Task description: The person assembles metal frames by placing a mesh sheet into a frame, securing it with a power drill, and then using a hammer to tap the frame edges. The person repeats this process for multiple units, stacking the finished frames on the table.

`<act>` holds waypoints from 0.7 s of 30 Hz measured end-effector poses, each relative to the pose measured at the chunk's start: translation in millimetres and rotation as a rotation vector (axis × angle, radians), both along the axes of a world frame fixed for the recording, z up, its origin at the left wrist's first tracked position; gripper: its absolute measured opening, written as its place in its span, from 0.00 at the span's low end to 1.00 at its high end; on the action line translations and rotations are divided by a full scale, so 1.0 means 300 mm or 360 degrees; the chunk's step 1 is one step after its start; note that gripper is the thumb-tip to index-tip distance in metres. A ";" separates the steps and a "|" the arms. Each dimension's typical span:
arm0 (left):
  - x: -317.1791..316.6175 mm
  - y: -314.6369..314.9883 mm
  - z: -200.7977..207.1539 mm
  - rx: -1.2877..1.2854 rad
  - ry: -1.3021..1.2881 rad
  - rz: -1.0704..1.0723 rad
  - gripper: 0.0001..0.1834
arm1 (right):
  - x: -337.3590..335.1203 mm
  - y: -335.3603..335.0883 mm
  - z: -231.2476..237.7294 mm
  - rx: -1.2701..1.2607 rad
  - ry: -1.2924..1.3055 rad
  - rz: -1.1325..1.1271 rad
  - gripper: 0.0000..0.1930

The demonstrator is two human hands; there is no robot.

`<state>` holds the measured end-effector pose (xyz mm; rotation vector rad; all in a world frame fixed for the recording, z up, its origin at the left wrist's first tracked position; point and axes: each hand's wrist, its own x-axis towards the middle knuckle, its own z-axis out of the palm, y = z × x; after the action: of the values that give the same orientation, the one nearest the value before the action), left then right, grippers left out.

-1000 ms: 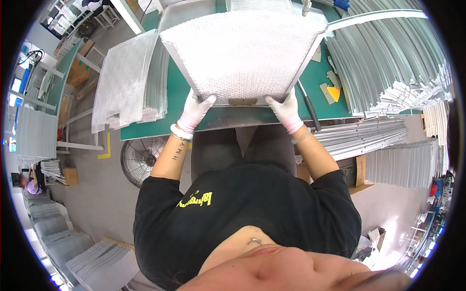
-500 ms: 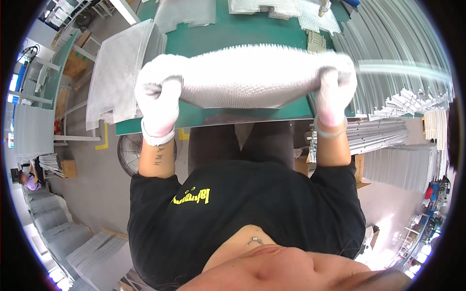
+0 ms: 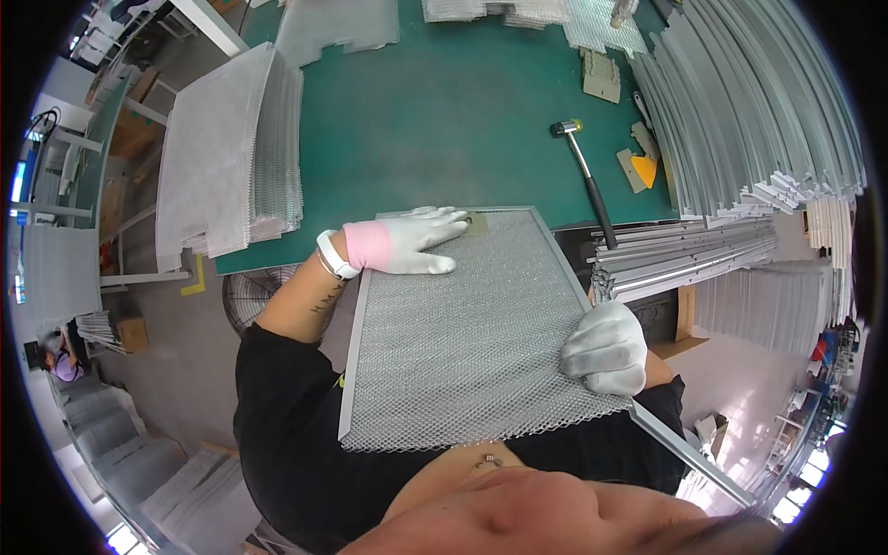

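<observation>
A silver mesh panel (image 3: 453, 333) slopes from the table's front edge toward my chest. Thin metal frame strips run along its far end and both sides. The right strip (image 3: 689, 453) sticks out beyond the mesh at the near corner. My left hand (image 3: 407, 242), in a white glove with a pink cuff, lies flat across the far left corner, fingers stretched and thumb apart. Beside its fingertips shows a small tan piece (image 3: 476, 225). My right hand (image 3: 606, 350), also gloved, is closed over the panel's right edge; its fingertips are partly hidden.
On the green table (image 3: 416, 120) lie a hammer (image 3: 585, 176), an orange scraper-like piece (image 3: 644, 170) and tan blocks (image 3: 601, 76). Mesh sheets (image 3: 222, 148) are stacked at left. Metal strips (image 3: 749, 102) fill the right side, with more bundled (image 3: 684, 259) below. A floor fan (image 3: 245, 301) stands lower left.
Both hands held a curved, blurred mesh sheet over the table by its ends. Now the framed panel leans toward me, the left hand is flat on it, and the right hand has come nearer my body.
</observation>
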<state>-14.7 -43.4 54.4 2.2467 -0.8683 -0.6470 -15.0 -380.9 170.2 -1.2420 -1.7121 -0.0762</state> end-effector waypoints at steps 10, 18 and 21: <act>0.042 0.174 0.245 -0.1287 0.0500 -0.0477 0.26 | 0.138 0.042 -0.086 0.0518 0.0210 -0.0287 0.07; 0.005 0.071 0.370 -0.1522 -0.1479 0.1673 0.13 | 0.293 0.269 -0.335 0.0276 0.0131 -0.1825 0.67; 0.056 0.052 0.385 -0.1890 -0.1178 0.1612 0.12 | 0.270 0.266 -0.530 -0.0090 -0.0272 -0.1977 0.74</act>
<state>2.0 -27.8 169.8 1.3963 -0.1497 0.9811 66.0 -301.0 11.3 -2.2044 -0.8285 -0.8795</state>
